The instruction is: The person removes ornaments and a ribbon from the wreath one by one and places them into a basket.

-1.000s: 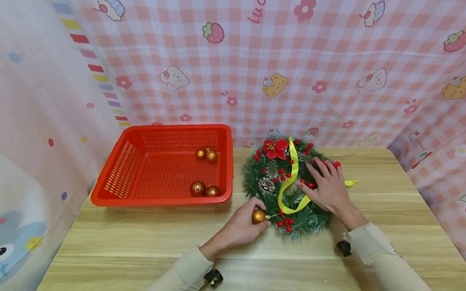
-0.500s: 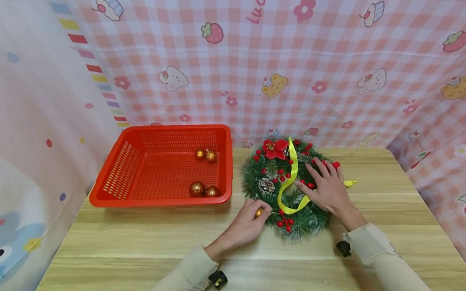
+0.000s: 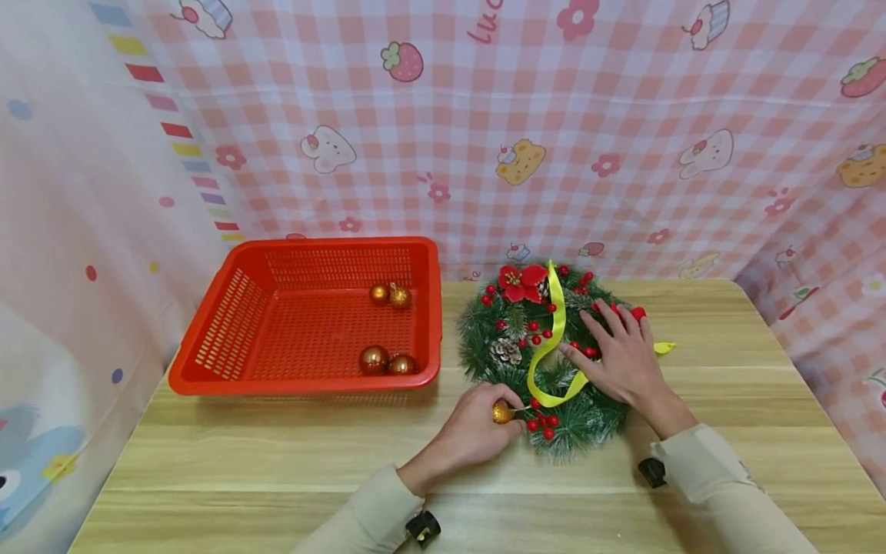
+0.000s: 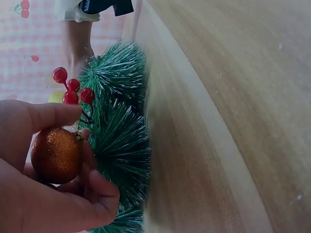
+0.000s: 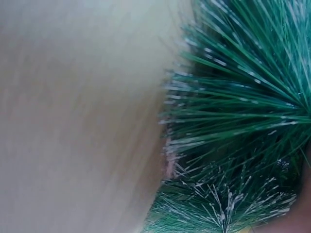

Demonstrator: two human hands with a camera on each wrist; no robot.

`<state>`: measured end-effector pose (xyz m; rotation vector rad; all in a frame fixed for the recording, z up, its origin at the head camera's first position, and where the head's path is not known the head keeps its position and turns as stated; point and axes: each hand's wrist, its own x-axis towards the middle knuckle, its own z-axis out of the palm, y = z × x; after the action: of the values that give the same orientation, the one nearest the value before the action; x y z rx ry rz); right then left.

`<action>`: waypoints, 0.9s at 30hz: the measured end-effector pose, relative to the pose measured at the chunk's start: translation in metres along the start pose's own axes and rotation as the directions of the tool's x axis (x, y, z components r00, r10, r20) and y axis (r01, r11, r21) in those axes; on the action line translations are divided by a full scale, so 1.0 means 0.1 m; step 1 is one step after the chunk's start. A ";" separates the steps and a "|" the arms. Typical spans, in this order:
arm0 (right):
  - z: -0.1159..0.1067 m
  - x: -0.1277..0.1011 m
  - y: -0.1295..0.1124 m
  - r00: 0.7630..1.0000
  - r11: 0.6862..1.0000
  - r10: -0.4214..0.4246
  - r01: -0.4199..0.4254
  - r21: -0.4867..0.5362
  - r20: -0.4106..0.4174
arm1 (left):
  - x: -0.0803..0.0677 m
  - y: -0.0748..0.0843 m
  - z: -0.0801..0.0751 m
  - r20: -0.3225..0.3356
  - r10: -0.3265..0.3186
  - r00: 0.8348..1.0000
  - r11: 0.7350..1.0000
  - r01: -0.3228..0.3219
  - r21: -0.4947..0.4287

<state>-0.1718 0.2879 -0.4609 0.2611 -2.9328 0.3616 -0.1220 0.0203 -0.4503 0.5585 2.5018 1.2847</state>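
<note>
A glittery gold bauble [image 3: 501, 413] sits at seven o'clock on the green, frost-tipped wreath [image 3: 588, 419], which carries red berries [image 3: 542, 425], a red flower [image 3: 522, 282] and a yellow ribbon [image 3: 557, 323]. The basket [image 3: 208, 331] is red, the bench [image 3: 277, 454] pale woodgrain, the backdrop [image 3: 623, 92] pink check.

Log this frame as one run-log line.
left hand: pinches glittery gold bauble at green pine wreath | right hand: flat on wreath | red plastic basket: four gold baubles

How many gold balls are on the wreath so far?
None can be seen hanging on the wreath. The left hand pinches one gold ball at its near edge while the right hand rests flat on it. Four balls wait in the red basket.
</note>
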 end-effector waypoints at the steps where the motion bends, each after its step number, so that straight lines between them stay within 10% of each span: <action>1: 0.00 0.00 0.00 1.000 1.000 -0.001 0.001 0.000 -0.003 | 0.00 0.00 0.00 -0.003 0.002 1.000 1.000 -0.002 0.006; 27: -0.02 -0.01 -0.02 1.000 1.000 0.011 -0.011 0.009 0.001 | -0.03 0.06 0.10 -0.161 -0.034 0.986 0.993 0.052 0.109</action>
<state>-0.1702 0.2867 -0.4592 0.2460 -2.9355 0.3762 -0.1142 0.0299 -0.4507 0.4394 2.7156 1.2219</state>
